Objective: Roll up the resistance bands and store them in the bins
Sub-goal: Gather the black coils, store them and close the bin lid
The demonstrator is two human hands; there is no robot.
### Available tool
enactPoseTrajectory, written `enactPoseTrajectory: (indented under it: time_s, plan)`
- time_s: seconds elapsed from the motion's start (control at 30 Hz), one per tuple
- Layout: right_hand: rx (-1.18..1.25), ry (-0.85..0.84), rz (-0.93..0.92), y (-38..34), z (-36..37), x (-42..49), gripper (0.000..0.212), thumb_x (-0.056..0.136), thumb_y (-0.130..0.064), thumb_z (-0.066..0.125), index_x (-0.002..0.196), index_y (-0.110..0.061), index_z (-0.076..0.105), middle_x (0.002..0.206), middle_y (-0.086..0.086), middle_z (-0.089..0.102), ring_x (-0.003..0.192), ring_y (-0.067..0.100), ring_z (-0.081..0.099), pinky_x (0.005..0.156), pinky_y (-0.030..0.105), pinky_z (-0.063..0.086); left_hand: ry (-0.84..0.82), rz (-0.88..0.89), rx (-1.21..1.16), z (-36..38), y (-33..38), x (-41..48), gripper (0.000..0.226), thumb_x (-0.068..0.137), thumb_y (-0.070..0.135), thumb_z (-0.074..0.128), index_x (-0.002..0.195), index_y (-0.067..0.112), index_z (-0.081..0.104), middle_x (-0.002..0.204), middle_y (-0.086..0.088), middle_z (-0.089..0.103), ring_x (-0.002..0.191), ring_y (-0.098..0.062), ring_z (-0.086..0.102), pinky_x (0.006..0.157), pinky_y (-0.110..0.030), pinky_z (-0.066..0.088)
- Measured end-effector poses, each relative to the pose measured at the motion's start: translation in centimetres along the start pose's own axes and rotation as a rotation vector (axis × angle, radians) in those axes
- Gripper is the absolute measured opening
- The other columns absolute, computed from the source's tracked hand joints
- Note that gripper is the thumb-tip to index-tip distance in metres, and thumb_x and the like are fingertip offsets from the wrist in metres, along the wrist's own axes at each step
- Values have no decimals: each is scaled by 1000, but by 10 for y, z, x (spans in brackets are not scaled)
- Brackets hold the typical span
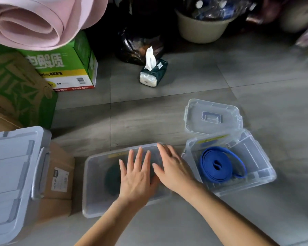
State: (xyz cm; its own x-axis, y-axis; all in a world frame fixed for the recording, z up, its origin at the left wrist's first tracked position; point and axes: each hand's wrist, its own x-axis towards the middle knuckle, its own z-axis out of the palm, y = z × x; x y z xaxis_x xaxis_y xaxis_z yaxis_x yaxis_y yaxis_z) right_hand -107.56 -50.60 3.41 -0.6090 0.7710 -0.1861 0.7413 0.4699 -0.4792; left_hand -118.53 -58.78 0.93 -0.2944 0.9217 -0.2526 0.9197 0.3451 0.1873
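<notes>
Both hands lie flat on top of the left clear bin [94, 201], which sits on the grey tiled floor [167, 110]. The left hand [137, 176] has its fingers straight and spread. The right hand [174, 169] lies just beside it, also spread, with its fingertips reaching the far right corner. Neither hand grips anything. A hazy sheet across the top of the bin looks like its cover [100, 162], though blur makes this uncertain. Under it lies the rolled dark green band [112, 178], partly hidden by the left hand. The step in hand appears to be pressing this cover shut. To do that well, the palms should move out from the middle toward the rim and push down on each corner in turn, so the edge seats all the way round and does not bow in the centre. The coil should lie low enough that it does not lift the cover. To the right, touching or nearly touching the first bin, the second clear bin [263, 176] stands open with the coiled blue band [219, 166] inside. One outer turn of that band springs loose toward the wall. Its loose lid [212, 116] lies on the floor just behind it. The slack turn is probably best tucked back in before that lid goes on.
</notes>
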Motion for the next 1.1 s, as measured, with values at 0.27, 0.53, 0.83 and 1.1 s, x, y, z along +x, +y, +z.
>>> enactPoseTrajectory:
  time_s: [0.27, 0.53, 0.83, 1.1]
  plan:
    - [-27, 417, 203, 151, -111, 7, 24, 88, -24, 58, 110, -14, 65, 116, 4, 58, 108, 24, 54, 83, 33, 44, 0, 35, -583, -17, 102, 70, 67, 97, 47, 33, 150, 13, 10, 158, -9, 7, 145, -22, 1, 116, -31, 4]
    - [321, 230, 692, 285, -141, 35, 40, 96, -36, 44, 124, -9, 56, 133, 5, 56, 122, 26, 52, 102, 34, 39, -125, -324, -962, -34, 124, 164, 58, 99, 46, 26, 133, 2, 43, 134, -8, 46, 116, -22, 44, 101, -35, 36]
    - [738, 69, 859, 292, -112, 60, 40, 95, -38, 49, 132, -23, 45, 130, 4, 52, 116, 24, 53, 87, 33, 46, -352, -426, -930, -5, 142, 204, 51, 98, 46, 30, 143, 22, 32, 146, -5, 36, 126, -26, 39, 105, -41, 36]
    - [736, 92, 774, 294, -104, 60, 47, 97, -33, 49, 142, -31, 37, 121, 1, 53, 98, 20, 57, 87, 27, 43, -344, -253, -664, 20, 139, 217, 56, 98, 23, 35, 150, 24, 14, 145, -9, 39, 114, -33, 53, 90, -32, 46]
